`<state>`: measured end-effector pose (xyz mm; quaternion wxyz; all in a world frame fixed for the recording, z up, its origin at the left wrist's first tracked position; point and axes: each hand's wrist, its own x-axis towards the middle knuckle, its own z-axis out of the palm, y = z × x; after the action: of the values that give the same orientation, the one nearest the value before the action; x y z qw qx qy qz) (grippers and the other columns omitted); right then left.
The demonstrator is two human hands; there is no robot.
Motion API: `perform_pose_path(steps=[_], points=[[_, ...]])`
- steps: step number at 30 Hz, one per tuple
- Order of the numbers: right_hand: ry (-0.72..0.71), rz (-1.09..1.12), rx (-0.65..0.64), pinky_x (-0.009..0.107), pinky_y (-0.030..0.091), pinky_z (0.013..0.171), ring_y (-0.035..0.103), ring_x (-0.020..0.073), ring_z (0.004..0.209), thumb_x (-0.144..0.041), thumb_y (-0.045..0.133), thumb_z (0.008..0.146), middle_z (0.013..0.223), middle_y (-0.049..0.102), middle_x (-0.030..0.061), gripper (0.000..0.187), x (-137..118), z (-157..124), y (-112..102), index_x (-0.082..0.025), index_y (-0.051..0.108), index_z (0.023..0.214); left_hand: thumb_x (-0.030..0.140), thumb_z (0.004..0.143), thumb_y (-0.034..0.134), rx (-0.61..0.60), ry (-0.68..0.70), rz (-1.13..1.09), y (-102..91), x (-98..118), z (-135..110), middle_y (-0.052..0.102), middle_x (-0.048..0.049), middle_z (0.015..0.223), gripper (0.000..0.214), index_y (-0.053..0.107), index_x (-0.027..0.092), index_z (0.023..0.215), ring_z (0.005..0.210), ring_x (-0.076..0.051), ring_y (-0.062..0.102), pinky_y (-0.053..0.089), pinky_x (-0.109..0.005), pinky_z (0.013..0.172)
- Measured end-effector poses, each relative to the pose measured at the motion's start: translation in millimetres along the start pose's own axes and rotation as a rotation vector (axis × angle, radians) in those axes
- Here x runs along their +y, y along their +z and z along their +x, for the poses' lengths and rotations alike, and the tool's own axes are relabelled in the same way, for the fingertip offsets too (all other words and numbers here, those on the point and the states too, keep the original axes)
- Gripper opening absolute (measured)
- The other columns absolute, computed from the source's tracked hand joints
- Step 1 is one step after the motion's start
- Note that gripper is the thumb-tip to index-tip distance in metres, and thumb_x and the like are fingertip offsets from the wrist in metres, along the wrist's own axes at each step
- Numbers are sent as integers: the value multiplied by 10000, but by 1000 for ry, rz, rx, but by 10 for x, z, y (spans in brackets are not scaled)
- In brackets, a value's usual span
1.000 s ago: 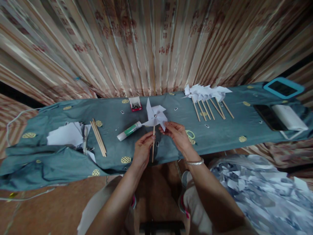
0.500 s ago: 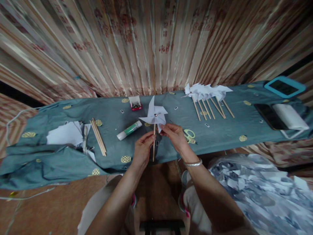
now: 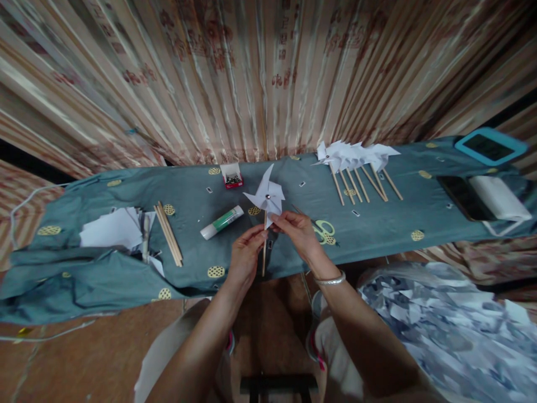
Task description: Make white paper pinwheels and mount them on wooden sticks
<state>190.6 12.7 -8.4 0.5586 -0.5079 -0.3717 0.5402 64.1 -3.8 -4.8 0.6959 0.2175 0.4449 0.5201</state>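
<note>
A white paper pinwheel [image 3: 273, 190] with a round metal pin at its centre stands upright on a thin wooden stick over the near edge of the table. My left hand [image 3: 247, 252] pinches that stick below the blades. The fingers of my right hand [image 3: 298, 230] are closed on the lowest blade, close to the stick. A glue stick [image 3: 222, 222] with a green label lies left of the pinwheel. Behind it is a small red-and-white box [image 3: 232, 177] of metal pins. Scissors [image 3: 324, 231] with light green handles rest just right of my right hand.
Several pinwheels [image 3: 356, 155] lie in a row at the back right. Wooden sticks [image 3: 168, 235] and a stack of white paper [image 3: 112, 228] are on the left. A phone [image 3: 465, 197], a white object [image 3: 499, 198] and a blue-framed device [image 3: 490, 146] sit far right. A bag of paper pieces [image 3: 448, 330] stands below.
The pinwheel's blades have turned a little, with the upper blade now leaning right. My right hand has shifted slightly left along with the lowest blade. My left hand keeps its place on the stick.
</note>
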Motion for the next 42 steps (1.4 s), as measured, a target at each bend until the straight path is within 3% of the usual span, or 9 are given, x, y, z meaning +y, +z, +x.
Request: perform_pose_path(steps=[5,10,18,23,27,30,34,42], points=[[17,90,63,278,516,617,618,141,596,-681,795,527,608,680,-5,485,-27,2,-13,-216,701,628,293,432,920,25,1,13,-23,-25,23,726,-8,682,373,747,163,736,616,-103,629,486,-235,678],[3,87,42,287,524,636,637,151,606,-661,784,574,600,685,-1,449,5,2,-11,-226,697,638,287,447,919,18,0,2,-31,-51,31,728,-13,695,373,751,153,751,629,-103,630,485,-242,698],[-116,-147,-16,261,462,562,606,139,572,-614,709,717,601,689,1,395,-7,-57,-18,-227,733,644,326,472,917,-48,21,11,-21,-18,14,751,-30,763,380,773,164,784,717,-126,659,500,-257,771],[-184,-196,166,258,404,515,520,114,507,-582,687,751,571,661,-2,406,-70,-4,-165,-206,701,599,275,462,912,23,-3,18,-30,-7,22,717,0,693,355,760,161,762,614,-82,608,479,-207,664],[-244,-99,294,256,479,700,620,141,726,-508,757,709,760,734,-7,291,-74,89,-285,-222,741,758,247,444,918,15,-57,-3,-25,-5,5,715,-5,695,361,761,151,754,593,-70,593,470,-190,621],[-156,65,213,268,508,755,657,159,798,-557,794,639,830,754,-1,366,-83,116,-296,-239,749,813,251,435,927,-22,-126,-9,-25,-15,-14,715,-9,689,373,765,141,752,588,-66,589,467,-180,605],[-1,186,154,269,501,606,629,156,642,-610,827,550,682,724,2,419,-96,105,-257,-227,702,663,244,441,933,-38,-154,-4,-31,-37,-19,722,-11,697,372,768,140,758,601,-64,594,468,-175,614],[33,272,137,260,493,573,592,119,565,-480,897,498,622,696,-28,352,-99,76,-241,-217,703,629,276,399,947,-26,-128,-4,-31,-53,-3,719,-1,684,404,773,148,741,598,-59,587,464,-173,619]])
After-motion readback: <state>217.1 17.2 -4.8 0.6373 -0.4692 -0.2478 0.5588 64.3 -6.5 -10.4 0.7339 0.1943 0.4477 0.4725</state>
